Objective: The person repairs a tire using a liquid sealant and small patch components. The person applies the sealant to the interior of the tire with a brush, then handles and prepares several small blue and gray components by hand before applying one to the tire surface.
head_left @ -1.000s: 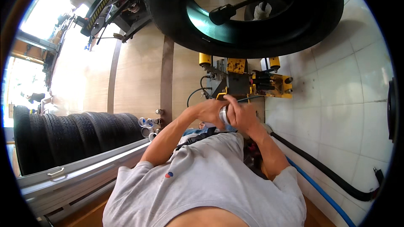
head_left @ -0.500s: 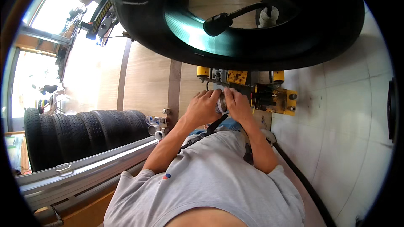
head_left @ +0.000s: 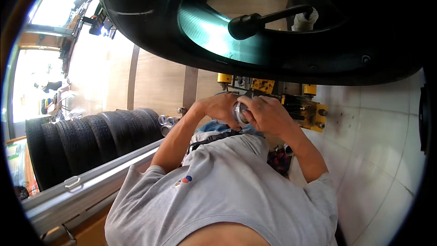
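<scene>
Roughly crosswise, silver-rimmed can, rimmed end rightward, within curled grips of left hand and right hand.

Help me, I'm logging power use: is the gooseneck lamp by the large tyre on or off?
On: the lamp casts a bright bluish-white patch on the inner wall of the large tyre.

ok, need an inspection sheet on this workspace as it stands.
Surface: tan floor with dark strips; white tiles on the right, some dark specks.
Job's things: silvery cylinder between the hands, exact kind unclear.
Clutter: tyre row at left; small cans by its near end.
Grips: left grip and right grip both on the cylinder.
Cables: nothing seen clearly.
Surroundings: big tyre ahead, lit lamp inside; yellow machine parts beyond the hands.
</scene>
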A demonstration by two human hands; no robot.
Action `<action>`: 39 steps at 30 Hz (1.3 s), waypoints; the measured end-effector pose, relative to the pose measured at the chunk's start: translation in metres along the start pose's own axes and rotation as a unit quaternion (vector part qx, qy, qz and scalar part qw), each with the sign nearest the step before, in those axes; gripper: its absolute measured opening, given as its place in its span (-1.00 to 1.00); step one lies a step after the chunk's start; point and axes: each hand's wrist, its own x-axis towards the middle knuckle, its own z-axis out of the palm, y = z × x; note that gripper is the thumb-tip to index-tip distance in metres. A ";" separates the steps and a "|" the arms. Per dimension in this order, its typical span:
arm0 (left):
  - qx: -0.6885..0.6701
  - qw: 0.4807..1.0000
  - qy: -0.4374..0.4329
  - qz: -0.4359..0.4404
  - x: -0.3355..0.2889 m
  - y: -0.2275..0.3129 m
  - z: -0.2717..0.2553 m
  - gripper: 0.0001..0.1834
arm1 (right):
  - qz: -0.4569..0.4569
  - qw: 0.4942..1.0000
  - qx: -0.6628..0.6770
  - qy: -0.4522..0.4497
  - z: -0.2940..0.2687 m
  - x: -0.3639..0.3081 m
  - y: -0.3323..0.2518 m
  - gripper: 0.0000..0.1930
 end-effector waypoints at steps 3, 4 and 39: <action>0.049 0.991 0.118 0.043 -0.003 -0.002 -0.006 -0.26 | 0.128 0.991 0.033 0.029 0.013 0.011 -0.010 -0.72; 0.089 0.978 0.189 0.025 -0.004 -0.002 -0.006 -0.23 | 0.203 0.974 0.048 0.084 0.018 0.016 -0.012 -0.74; 0.034 0.965 0.258 0.040 -0.005 -0.012 0.006 -0.24 | 0.253 0.951 0.181 0.004 -0.007 0.032 -0.009 -0.59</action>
